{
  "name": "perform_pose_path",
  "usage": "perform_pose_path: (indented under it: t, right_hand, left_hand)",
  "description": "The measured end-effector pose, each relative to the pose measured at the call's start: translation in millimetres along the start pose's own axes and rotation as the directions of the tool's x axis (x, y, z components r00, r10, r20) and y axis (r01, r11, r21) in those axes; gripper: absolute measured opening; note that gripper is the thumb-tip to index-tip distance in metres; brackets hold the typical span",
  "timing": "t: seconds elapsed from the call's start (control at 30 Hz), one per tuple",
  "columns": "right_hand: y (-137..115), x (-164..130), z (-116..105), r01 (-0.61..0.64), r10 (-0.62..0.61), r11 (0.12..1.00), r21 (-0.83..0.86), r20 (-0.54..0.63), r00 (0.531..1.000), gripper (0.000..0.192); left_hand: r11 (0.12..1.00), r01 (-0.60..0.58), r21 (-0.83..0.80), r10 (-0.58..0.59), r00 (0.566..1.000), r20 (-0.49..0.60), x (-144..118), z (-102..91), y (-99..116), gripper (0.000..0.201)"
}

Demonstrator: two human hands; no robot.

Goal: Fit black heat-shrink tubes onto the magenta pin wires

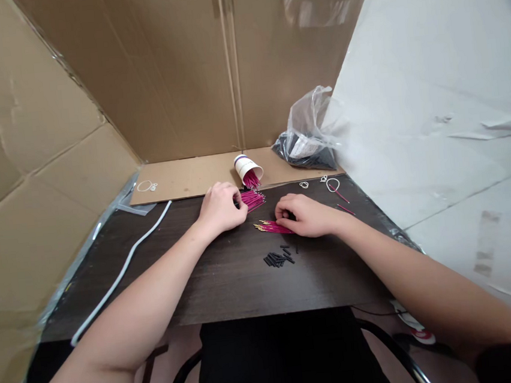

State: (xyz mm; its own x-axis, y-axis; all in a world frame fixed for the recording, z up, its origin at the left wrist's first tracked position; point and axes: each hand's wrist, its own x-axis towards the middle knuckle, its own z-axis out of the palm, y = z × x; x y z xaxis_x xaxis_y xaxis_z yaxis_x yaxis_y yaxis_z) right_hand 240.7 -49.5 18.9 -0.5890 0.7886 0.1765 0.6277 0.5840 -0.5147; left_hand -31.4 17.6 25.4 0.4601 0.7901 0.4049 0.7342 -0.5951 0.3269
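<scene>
So the thin magenta wire pieces with gold tips point(273, 227) lie in a small bunch on the dark wood bench point(228, 284), right hand point(306, 215) resting on them, fingers curled; can't tell if its grip is pinching one. Left hand point(221, 207) is loosely closed over a second magenta pile point(252, 199) spilling from the tipped white paper cup point(248, 169). Short black tube bits point(280, 257) sit just in front. Clear plastic bag of black stuff point(307, 141) further back, white cable point(118, 271) off left.
</scene>
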Motion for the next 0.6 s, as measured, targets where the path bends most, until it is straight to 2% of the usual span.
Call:
perform_pose_path:
  t: [0.1, 0.17, 0.27, 0.33, 0.4, 0.47, 0.6]
  right_hand:
    - [-0.9, 0.2, -0.3, 0.002, -0.001, 1.000, -0.016, 0.012, 1.000, 0.017]
    - [-1.7, 0.0, 0.0, -0.003, 0.004, 1.000, -0.023, 0.017, 1.000, 0.018]
    - [-2.0, -0.5, 0.8, -0.017, 0.018, 0.999, -0.040, 0.020, 1.000, 0.019]
    - [-1.5, -0.8, 1.4, -0.020, 0.022, 0.998, -0.067, 0.024, 0.999, 0.020]
    - [-0.7, -1.0, 1.6, -0.016, 0.019, 0.995, -0.099, 0.029, 0.999, 0.020]
    - [0.1, -1.4, 1.6, -0.014, 0.017, 0.992, -0.125, 0.029, 0.999, 0.019]
    - [1.2, -1.9, 1.7, -0.012, 0.018, 0.985, -0.170, 0.035, 0.999, 0.017]
  left_hand:
    - [1.000, 0.008, 0.012, -0.008, 1.000, 0.016, -0.1, 0.1, -0.3, 0.015]
    - [1.000, -0.014, 0.008, 0.014, 1.000, -0.016, -1.2, 0.6, 1.3, 0.010]
    - [0.990, -0.122, -0.071, 0.117, 0.990, -0.076, -4.8, 1.7, 7.9, 0.008]
    - [0.957, -0.233, -0.170, 0.223, 0.972, -0.076, -8.5, 2.4, 14.7, 0.007]
    - [0.904, -0.330, -0.270, 0.332, 0.942, -0.039, -13.0, 2.9, 22.1, 0.004]
    - [0.854, -0.378, -0.358, 0.418, 0.908, 0.040, -17.7, 3.0, 28.8, 0.003]
    - [0.802, -0.346, -0.487, 0.482, 0.857, 0.185, -25.8, 3.5, 38.3, 0.003]
